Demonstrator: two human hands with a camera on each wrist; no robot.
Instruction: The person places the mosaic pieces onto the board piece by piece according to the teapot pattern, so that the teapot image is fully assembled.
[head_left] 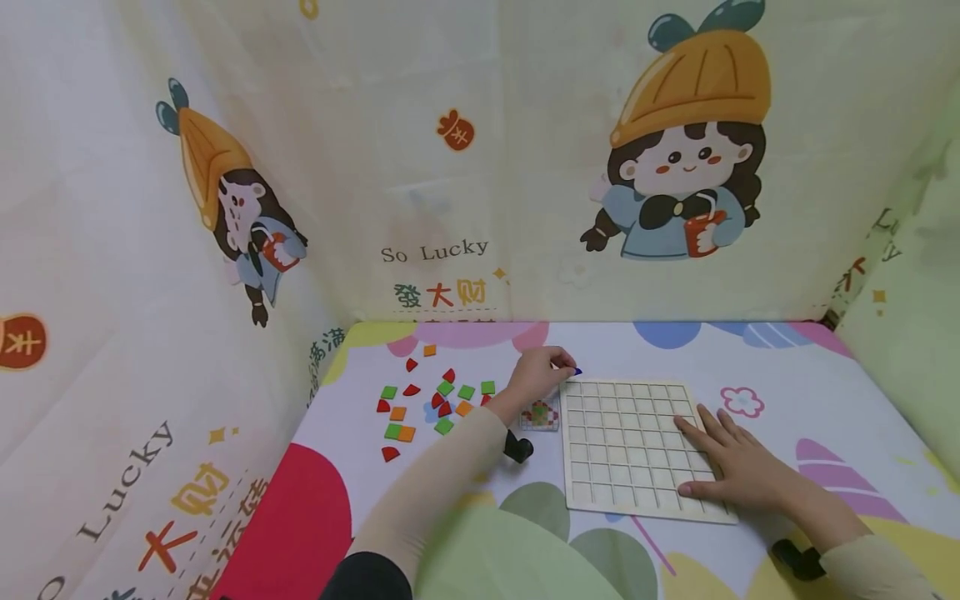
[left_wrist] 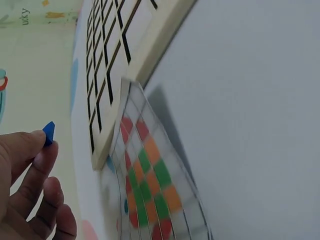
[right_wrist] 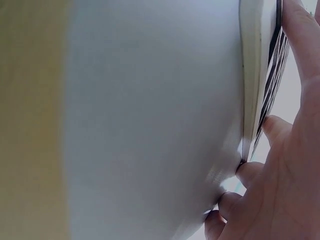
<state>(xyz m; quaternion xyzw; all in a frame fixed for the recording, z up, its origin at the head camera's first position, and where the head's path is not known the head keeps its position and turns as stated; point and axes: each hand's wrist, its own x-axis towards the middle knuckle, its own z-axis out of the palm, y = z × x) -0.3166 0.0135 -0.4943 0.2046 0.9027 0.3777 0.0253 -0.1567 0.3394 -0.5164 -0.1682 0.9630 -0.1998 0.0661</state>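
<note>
Between thumb and index finger my left hand (head_left: pixel 538 373) pinches a small blue tile (left_wrist: pixel 49 133), just beyond the far left corner of the wooden grid board (head_left: pixel 624 446). The board's square cells show no tiles in them. My right hand (head_left: pixel 738 462) rests with spread fingers on the board's right edge; its thumb and index finger lie over the grid, the other fingers beside it. A pattern card (left_wrist: pixel 150 172), gridded with red, orange and green shapes, lies against the board's left side, partly below my left forearm in the head view.
Left of the board lie several loose tiles: green squares (head_left: pixel 388 392), orange squares (head_left: pixel 430 350) and red quarter-rounds (head_left: pixel 390 454). A patterned cloth (head_left: pixel 780 375) covers the table. Printed curtains (head_left: pixel 525 167) hang behind and at the sides.
</note>
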